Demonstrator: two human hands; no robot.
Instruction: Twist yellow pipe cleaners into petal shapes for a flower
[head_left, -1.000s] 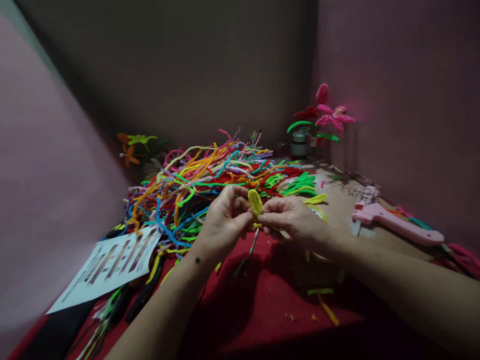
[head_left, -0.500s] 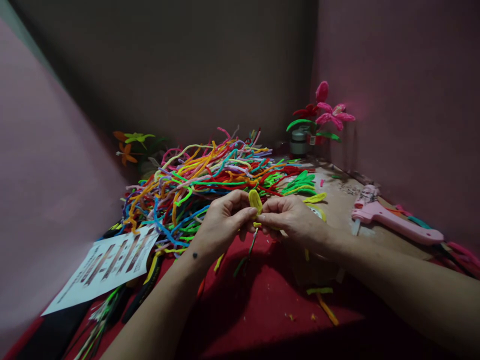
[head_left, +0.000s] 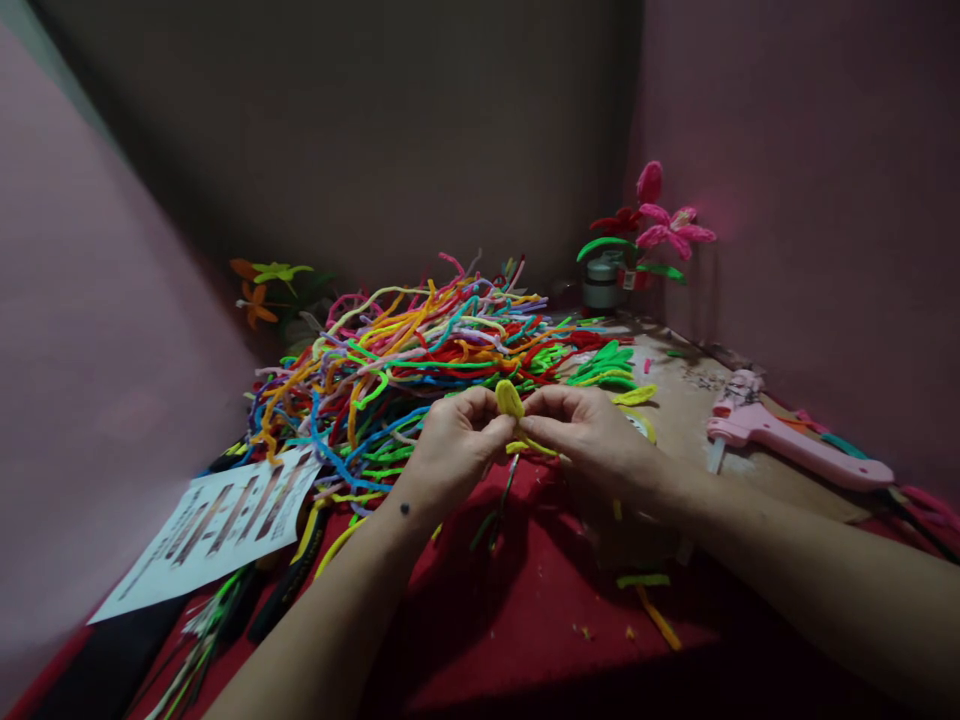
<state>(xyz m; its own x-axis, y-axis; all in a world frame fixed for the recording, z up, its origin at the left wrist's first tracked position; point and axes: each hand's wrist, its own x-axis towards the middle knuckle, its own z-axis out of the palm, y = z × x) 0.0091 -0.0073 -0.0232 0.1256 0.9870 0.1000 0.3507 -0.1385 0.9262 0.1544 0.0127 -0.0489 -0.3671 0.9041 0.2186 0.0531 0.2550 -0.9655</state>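
Head view: left hand and right hand pinch 1 yellow loop; contents of grey jar unclear.

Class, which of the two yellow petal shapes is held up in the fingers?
The upright petal, between the left hand and right hand; the other petal lies beside the green loops.

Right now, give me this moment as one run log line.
left hand: pinching yellow loop | right hand: at its base | pink glue gun: lying right | pipe cleaners: heaped behind

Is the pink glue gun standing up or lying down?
Lying down: the pink glue gun has its handle stretched flat along the brown board.
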